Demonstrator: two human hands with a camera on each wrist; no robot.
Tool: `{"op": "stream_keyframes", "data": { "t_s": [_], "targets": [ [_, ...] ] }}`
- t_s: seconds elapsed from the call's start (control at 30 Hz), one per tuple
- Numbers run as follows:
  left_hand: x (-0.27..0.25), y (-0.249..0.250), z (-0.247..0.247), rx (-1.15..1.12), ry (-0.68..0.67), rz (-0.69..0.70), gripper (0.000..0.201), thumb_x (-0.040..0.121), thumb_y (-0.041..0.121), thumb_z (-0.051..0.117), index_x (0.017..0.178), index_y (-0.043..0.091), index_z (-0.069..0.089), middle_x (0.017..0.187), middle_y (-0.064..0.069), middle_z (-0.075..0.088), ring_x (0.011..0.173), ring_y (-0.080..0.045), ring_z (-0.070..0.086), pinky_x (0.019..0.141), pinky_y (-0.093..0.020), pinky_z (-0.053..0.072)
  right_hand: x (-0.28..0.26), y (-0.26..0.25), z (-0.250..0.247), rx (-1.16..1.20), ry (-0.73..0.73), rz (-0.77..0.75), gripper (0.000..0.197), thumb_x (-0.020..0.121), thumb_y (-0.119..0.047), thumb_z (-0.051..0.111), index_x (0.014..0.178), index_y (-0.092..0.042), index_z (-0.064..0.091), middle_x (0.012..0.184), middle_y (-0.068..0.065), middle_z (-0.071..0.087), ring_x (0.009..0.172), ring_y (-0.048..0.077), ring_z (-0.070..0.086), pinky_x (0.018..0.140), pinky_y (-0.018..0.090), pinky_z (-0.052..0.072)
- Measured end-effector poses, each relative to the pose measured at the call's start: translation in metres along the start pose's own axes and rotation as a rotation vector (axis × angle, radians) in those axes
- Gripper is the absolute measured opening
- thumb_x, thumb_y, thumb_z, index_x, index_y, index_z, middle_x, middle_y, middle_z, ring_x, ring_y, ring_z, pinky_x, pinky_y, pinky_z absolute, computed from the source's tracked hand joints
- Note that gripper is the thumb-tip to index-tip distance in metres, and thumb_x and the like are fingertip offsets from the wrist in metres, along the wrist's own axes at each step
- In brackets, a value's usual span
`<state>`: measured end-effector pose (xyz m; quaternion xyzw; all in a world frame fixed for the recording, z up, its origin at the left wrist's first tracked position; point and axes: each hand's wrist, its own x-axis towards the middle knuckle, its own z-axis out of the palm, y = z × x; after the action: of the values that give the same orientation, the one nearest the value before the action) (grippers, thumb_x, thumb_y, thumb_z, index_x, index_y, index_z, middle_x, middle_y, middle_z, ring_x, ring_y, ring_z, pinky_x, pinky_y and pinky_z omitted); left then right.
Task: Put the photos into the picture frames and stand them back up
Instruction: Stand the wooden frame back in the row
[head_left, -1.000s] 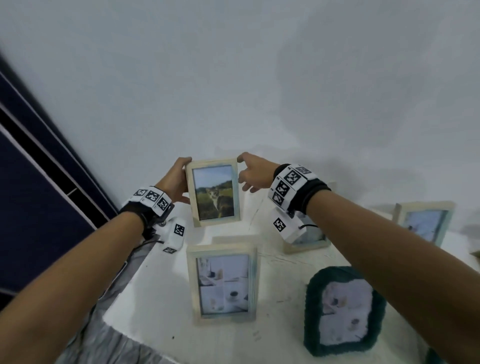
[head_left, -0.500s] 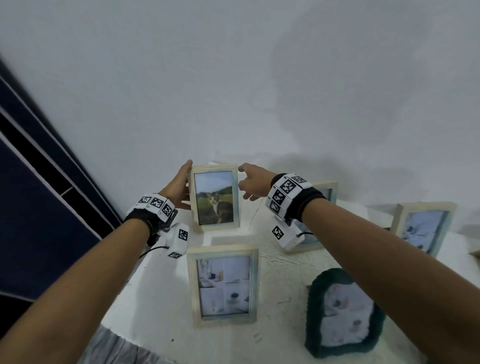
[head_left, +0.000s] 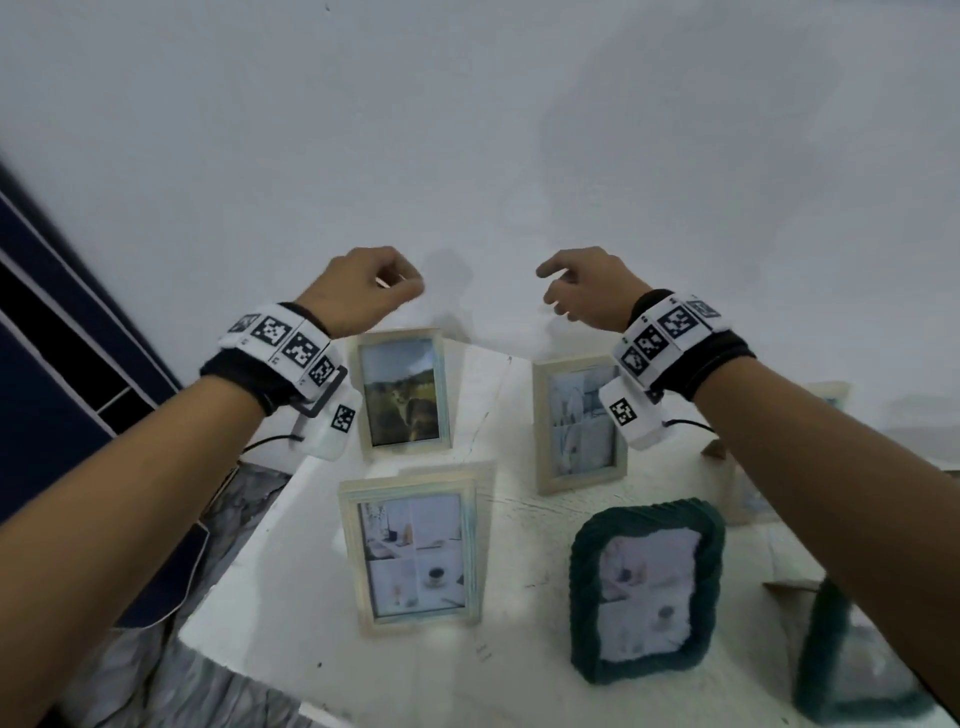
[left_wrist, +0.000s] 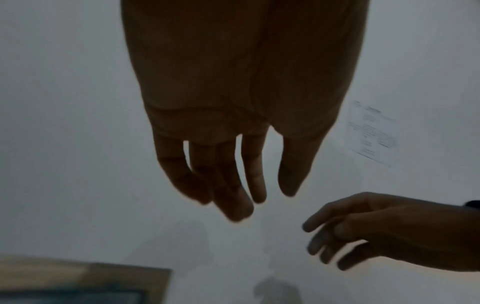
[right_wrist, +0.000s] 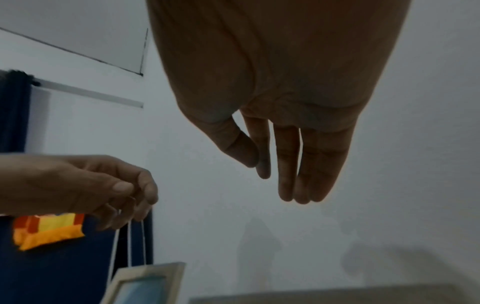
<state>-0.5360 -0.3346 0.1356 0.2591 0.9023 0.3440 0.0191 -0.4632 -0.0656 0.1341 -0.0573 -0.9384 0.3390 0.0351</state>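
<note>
Both hands hang in the air above the white surface (head_left: 311, 597), and neither holds a thing. The left hand (head_left: 363, 288) hovers with its fingers loosely curled and nothing between them, just above the pale wooden frame with the green landscape photo (head_left: 402, 392), which stands upright directly below it. Any drop of that wrist could clip the frame's top edge and tip it backwards, judging by how near it sits. In front of it, nearer the person, stands a larger pale wooden frame with a collage photo (head_left: 413, 553), also upright; a toppling rear frame could knock into it.

Between the two hands the wall is bare. The right hand (head_left: 584, 291) floats relaxed, fingers slack and parted, over another light wooden frame holding a pale photo (head_left: 579, 423). Below the right forearm a dark green fuzzy frame (head_left: 647, 592) stands filled; a sweeping arm could brush it over.
</note>
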Motion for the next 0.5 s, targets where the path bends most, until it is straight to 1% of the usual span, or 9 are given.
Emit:
{"op": "stream_keyframes", "data": {
  "t_s": [0.03,0.1,0.17,0.23,0.27,0.33,0.4,0.43,0.5],
  "targets": [
    [0.002,0.015,0.006,0.027,-0.104,0.015,0.017,0.093,0.036,0.063,0.102,0.022,0.067,0.096,0.005,0.069,0.084,-0.013,0.067,0.071,-0.025,0.047,-0.003,0.009,-0.007,-0.069,0.016,0.016,0.031,0.093,-0.016,0.048,0.122,-0.015,0.060,0.119,0.007,0.063,0.100,0.019,0.059,0.090,0.031,0.048],
    [0.009,0.040,0.026,0.090,-0.294,0.016,0.022,0.092,0.038,0.063,0.107,0.022,0.066,0.099,0.003,0.071,0.085,-0.011,0.069,0.073,-0.028,0.052,-0.010,0.028,-0.017,-0.166,0.014,0.059,0.032,0.095,-0.017,0.047,0.124,-0.016,0.060,0.126,0.008,0.058,0.111,0.022,0.055,0.090,0.027,0.042],
    [0.019,0.057,0.052,0.170,-0.452,-0.017,0.031,0.092,0.042,0.063,0.115,0.021,0.063,0.103,0.001,0.071,0.088,-0.011,0.070,0.081,-0.035,0.058,-0.018,0.046,-0.021,-0.256,-0.021,0.102,0.033,0.095,-0.017,0.046,0.126,-0.016,0.058,0.134,0.009,0.054,0.120,0.026,0.051,0.096,0.031,0.041],
    [0.027,0.068,0.078,0.272,-0.555,-0.046,0.041,0.090,0.047,0.065,0.120,0.020,0.058,0.105,-0.003,0.072,0.089,-0.013,0.071,0.083,-0.038,0.059,-0.025,0.062,-0.020,-0.364,-0.107,0.141,0.034,0.096,-0.018,0.048,0.128,-0.016,0.056,0.138,0.009,0.050,0.122,0.027,0.049,0.099,0.034,0.040],
    [0.030,0.072,0.089,0.324,-0.581,-0.049,0.042,0.088,0.048,0.066,0.119,0.021,0.057,0.103,-0.003,0.072,0.088,-0.014,0.071,0.081,-0.036,0.059,-0.028,0.067,-0.019,-0.409,-0.162,0.160,0.035,0.096,-0.019,0.049,0.130,-0.016,0.055,0.138,0.009,0.049,0.119,0.027,0.051,0.098,0.034,0.041],
    [0.032,0.081,0.107,0.404,-0.601,-0.043,0.035,0.088,0.045,0.068,0.110,0.019,0.060,0.090,0.000,0.073,0.082,-0.013,0.071,0.078,-0.029,0.057,-0.034,0.075,-0.016,-0.427,-0.237,0.181,0.035,0.097,-0.018,0.051,0.131,-0.013,0.054,0.137,0.011,0.049,0.107,0.027,0.057,0.094,0.034,0.046],
    [0.034,0.086,0.120,0.431,-0.601,-0.039,0.029,0.090,0.032,0.067,0.099,0.005,0.069,0.078,0.001,0.073,0.076,-0.015,0.071,0.077,-0.030,0.059,-0.037,0.079,-0.012,-0.365,-0.247,0.186,0.033,0.096,-0.013,0.051,0.129,-0.010,0.055,0.132,0.012,0.051,0.100,0.030,0.064,0.092,0.038,0.052],
    [0.034,0.087,0.125,0.439,-0.597,-0.042,0.025,0.089,0.026,0.066,0.096,0.003,0.073,0.078,-0.002,0.075,0.075,-0.016,0.072,0.079,-0.032,0.060,-0.038,0.080,-0.011,-0.349,-0.230,0.175,0.031,0.096,-0.010,0.051,0.126,-0.009,0.056,0.129,0.012,0.053,0.099,0.031,0.065,0.090,0.040,0.053],
    [0.036,0.087,0.130,0.430,-0.593,-0.049,0.020,0.090,0.020,0.064,0.090,0.003,0.075,0.080,-0.005,0.076,0.078,-0.017,0.074,0.081,-0.034,0.060,-0.038,0.083,-0.011,-0.371,-0.197,0.149,0.027,0.095,-0.010,0.050,0.121,-0.009,0.058,0.126,0.014,0.057,0.106,0.031,0.062,0.092,0.037,0.051]
  ]
}}
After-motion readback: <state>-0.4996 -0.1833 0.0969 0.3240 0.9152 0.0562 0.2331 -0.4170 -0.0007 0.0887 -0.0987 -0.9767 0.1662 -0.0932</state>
